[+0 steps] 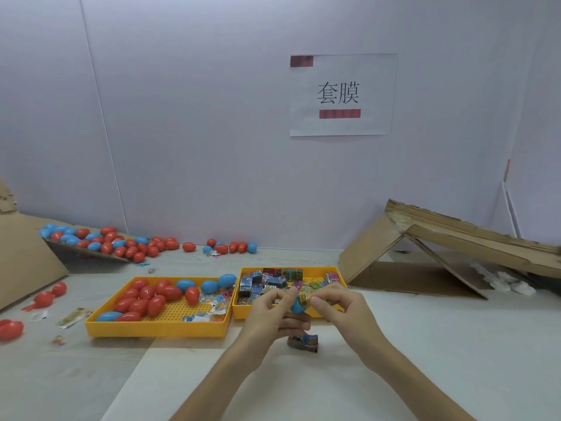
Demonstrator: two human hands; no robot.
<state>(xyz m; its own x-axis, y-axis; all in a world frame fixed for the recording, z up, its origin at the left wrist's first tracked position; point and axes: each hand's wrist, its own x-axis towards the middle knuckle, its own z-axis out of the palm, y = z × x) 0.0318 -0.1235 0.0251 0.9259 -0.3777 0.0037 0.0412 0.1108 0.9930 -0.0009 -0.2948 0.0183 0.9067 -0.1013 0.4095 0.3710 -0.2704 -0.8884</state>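
Above the table in front of the trays, my left hand (274,311) grips a blue plastic egg (297,305). My right hand (338,305) pinches a printed film sleeve (304,294) at the egg's top. Another crumpled printed sleeve (305,341) hangs or lies just below my left hand. The left yellow tray (158,326) holds several red and blue eggs and small packets. In the right yellow tray (337,276) lie several folded printed sleeves.
A cardboard ramp at the far left (88,253) carries many red and blue eggs, with more along the wall. Loose red eggs (12,329) and wrappers lie at the left. A collapsed cardboard box (425,253) sits at the right. A paper sign (341,94) hangs on the wall.
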